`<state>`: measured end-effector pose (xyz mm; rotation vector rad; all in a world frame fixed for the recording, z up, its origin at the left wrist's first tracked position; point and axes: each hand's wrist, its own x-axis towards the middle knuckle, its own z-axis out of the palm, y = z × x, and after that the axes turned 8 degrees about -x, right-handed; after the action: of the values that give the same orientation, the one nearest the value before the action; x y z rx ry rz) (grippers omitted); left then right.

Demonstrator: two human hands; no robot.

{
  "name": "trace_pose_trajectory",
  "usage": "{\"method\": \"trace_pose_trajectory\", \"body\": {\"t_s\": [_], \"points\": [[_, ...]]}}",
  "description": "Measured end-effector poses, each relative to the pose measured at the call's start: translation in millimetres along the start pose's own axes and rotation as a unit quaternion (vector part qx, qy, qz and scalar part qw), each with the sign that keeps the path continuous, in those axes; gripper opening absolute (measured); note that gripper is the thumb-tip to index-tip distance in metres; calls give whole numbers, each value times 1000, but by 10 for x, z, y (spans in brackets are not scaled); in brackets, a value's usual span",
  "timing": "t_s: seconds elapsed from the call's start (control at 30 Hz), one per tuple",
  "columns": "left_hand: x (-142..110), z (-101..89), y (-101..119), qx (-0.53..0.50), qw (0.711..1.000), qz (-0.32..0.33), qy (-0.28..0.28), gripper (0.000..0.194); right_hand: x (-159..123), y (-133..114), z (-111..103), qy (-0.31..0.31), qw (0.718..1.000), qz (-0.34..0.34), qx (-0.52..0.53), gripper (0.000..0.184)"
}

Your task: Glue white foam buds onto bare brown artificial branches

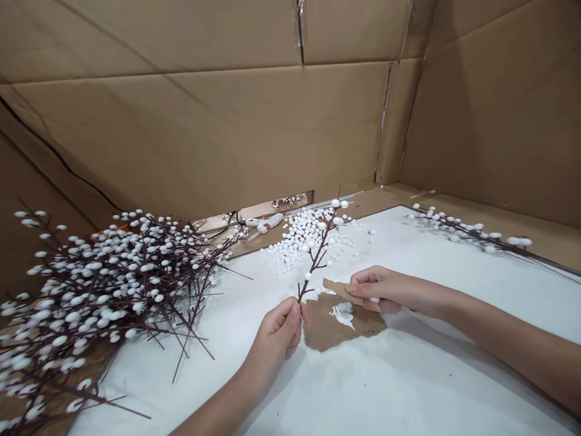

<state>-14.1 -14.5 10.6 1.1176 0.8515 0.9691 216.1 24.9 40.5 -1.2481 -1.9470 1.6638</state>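
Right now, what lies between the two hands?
In the head view, a torn cardboard scrap smeared with white lies between the left hand and right hand.

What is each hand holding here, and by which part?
The left hand grips a dark artificial branch by the bottom of its stem; the right hand appears to pinch a white foam ball in its fingertips.
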Motion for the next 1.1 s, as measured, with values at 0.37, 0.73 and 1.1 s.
{"method": "trace_pose_trajectory", "body": {"t_s": [0.37,0.73,1.1], "points": [[-29,-28,-7,-30,999,-27,-32,34,128,41,203,92,994,-32,44,45],[44,-92,-12,-101,990,-78,-54,34,90,-30,298,105,990,25,93,38],[65,-103,-30,-82,991,-77,-65,36,46,-65,324,95,987,24,125,38]]}}
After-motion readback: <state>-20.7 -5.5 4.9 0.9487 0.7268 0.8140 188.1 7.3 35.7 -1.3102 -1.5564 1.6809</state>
